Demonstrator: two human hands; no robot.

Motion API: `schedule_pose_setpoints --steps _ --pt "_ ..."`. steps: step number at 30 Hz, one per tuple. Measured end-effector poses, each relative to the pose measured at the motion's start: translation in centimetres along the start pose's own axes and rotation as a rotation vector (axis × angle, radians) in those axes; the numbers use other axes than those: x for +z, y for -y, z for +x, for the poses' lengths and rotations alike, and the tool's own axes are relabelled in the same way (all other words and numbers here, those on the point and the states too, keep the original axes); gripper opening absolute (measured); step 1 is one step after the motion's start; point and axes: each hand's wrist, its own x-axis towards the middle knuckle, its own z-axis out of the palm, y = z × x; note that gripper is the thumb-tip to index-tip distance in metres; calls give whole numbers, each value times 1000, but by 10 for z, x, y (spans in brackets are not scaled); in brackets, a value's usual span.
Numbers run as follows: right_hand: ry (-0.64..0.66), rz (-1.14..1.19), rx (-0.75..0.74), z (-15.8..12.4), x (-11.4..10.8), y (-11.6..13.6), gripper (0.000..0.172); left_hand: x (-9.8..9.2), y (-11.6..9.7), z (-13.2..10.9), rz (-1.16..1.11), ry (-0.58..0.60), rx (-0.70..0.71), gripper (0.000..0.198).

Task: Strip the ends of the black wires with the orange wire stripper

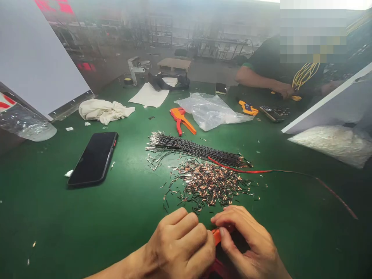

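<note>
My left hand [181, 244] is curled into a fist at the table's near edge, closed around an orange tool [216, 235] that mostly hides beneath it. My right hand [247, 242] touches the same orange tool, with its fingers bent around the tool's tip. Just beyond my hands lies a heap of short cut wire bits with copper ends [209, 184]. Behind the heap rests a bundle of thin black wires [194, 149]. One red wire [261, 171] trails off to the right.
On the green table [43, 217] lie a black phone [93, 158], a second orange wire stripper [180, 119], a white cloth [104, 110], a clear plastic bag [209, 110] and a plastic bottle [24, 124]. A person [279, 73] works at the far right.
</note>
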Motion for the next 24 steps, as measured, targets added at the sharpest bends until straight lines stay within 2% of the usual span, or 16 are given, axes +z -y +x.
schedule_pose_setpoints --steps 3,8,10,13,14,15,17,21,24 --pt "13 31 62 0 3 -2 18 0 0 0 4 32 13 24" --pt "120 114 314 -2 4 -3 18 4 0 0 13 50 22 22" --pt "123 132 354 -4 4 -5 18 8 0 0 34 3 34 28" --pt "92 154 352 -4 4 -7 20 11 -1 -3 65 -147 87 35" --pt "75 160 339 -4 4 -8 20 11 -2 -4 40 -133 90 35" --pt "55 168 319 -3 4 -8 20 10 -2 -5 26 -12 62 31" --pt "2 203 250 0 5 -9 18 7 -3 -5 7 72 42 28" --pt "-122 268 161 3 8 -10 23 3 -1 -2 43 -6 16 26" --pt "-152 299 204 1 12 -12 20 3 0 -1 62 -32 16 22"
